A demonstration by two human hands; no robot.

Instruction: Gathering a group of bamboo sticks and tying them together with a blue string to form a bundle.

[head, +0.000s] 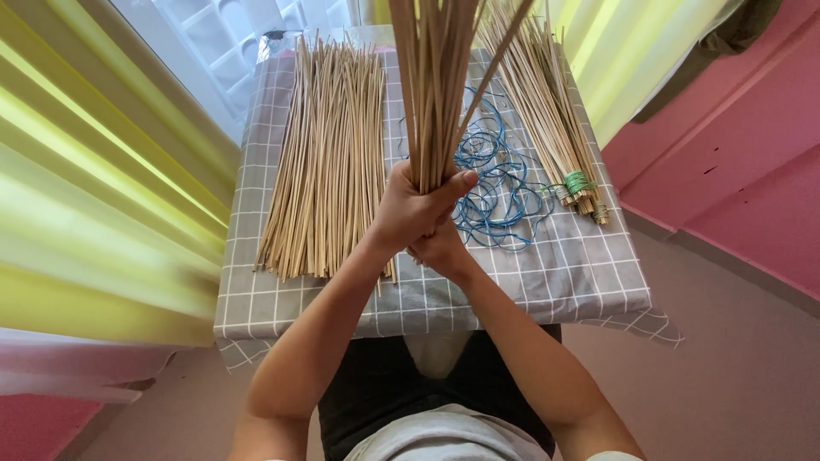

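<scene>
Two hands met over the near half of the table (282, 316), and you had both closed on the butt end of one bunch of sticks (436, 77). Your left hand (412, 212) sat uppermost, fingers wrapped fully round the bunch with the thumb pressed across its right side. Your right hand (440, 249) lay just beneath and behind it; I could not tell how tightly it was shut, since the left hand covered most of it. Both forearms ran up from the near edge and converged at the grip.

From that grip the bunch stood away from you, its long axis pointing toward the far edge and out of the top of the view, tips fanning slightly. One stick leaned off to the right.

Beyond your hands, flat on the grey checked cloth, a loose sheaf of sticks (329, 154) lay along the left side, running near to far. A tangle of blue cord (495, 183) sat right of centre, and a tied bundle (551, 111) bound with green cord (578, 181) lay toward the far right corner.
</scene>
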